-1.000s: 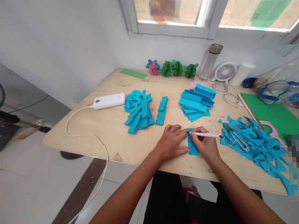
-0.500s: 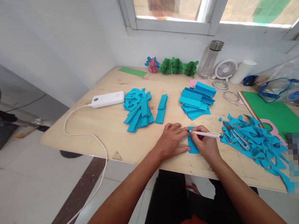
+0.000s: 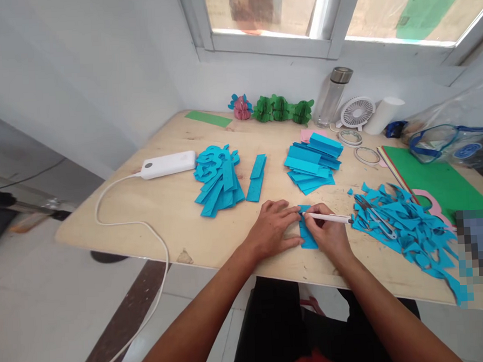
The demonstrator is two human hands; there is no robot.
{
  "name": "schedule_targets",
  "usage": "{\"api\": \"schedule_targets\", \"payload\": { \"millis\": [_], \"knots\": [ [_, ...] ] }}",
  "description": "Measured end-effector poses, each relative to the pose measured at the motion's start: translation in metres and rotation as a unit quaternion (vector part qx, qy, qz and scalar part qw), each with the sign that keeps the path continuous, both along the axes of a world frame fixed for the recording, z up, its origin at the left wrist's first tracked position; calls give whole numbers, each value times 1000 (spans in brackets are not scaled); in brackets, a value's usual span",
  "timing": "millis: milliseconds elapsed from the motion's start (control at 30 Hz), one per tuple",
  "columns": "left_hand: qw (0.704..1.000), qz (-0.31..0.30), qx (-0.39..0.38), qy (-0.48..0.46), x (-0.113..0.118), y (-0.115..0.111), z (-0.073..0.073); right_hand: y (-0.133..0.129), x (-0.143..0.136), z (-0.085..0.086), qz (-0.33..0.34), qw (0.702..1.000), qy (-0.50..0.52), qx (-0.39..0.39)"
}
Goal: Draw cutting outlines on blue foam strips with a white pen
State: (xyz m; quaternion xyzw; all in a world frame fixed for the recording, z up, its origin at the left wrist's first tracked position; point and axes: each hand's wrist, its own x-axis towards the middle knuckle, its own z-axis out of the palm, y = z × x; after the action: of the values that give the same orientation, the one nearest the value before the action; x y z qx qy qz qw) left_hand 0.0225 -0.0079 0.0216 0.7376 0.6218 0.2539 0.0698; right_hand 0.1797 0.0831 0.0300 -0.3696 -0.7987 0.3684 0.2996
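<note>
A small blue paper piece (image 3: 308, 235) lies flat near the table's front edge, between my hands. My left hand (image 3: 271, 230) rests with fingers apart, its fingertips on the paper's left edge. In my right hand (image 3: 329, 236) a white pen (image 3: 330, 217) is pinched, its tip at the upper part of the paper. Two overlapping blue strips (image 3: 256, 179) lie beyond my left hand. Left of them is a pile of cut blue pieces (image 3: 221, 185). Folded blue papers (image 3: 313, 161) are stacked beyond my right hand.
Blue scraps (image 3: 418, 228) with small scissors (image 3: 379, 219) cover the right side. A white power bank (image 3: 168, 165) with a cable sits left. Along the back stand green paper shapes (image 3: 280, 108), a bottle (image 3: 329, 101) and a small fan (image 3: 357, 113); tape rolls (image 3: 367, 155) lie nearby.
The whole view has shifted slightly, so the table's things appear a little further left. Both hands keep nearly the same places on the paper, with the pen still held.
</note>
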Motion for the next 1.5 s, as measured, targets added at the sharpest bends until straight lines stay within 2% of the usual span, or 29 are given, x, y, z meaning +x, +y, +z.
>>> {"api": "schedule_targets", "payload": {
  "millis": [367,733,1200,1500],
  "knots": [
    [1000,5,-12,-12,1,0,2,-6,4,6,-14,999,-18,22],
    [1000,3,-14,-11,1,0,4,-6,9,4,-19,999,-22,27],
    [1000,11,3,-8,2,2,-1,-12,10,8,-50,998,-25,35],
    [1000,8,10,-15,1,1,-2,-13,11,7,-50,999,-17,9]
  ]
}}
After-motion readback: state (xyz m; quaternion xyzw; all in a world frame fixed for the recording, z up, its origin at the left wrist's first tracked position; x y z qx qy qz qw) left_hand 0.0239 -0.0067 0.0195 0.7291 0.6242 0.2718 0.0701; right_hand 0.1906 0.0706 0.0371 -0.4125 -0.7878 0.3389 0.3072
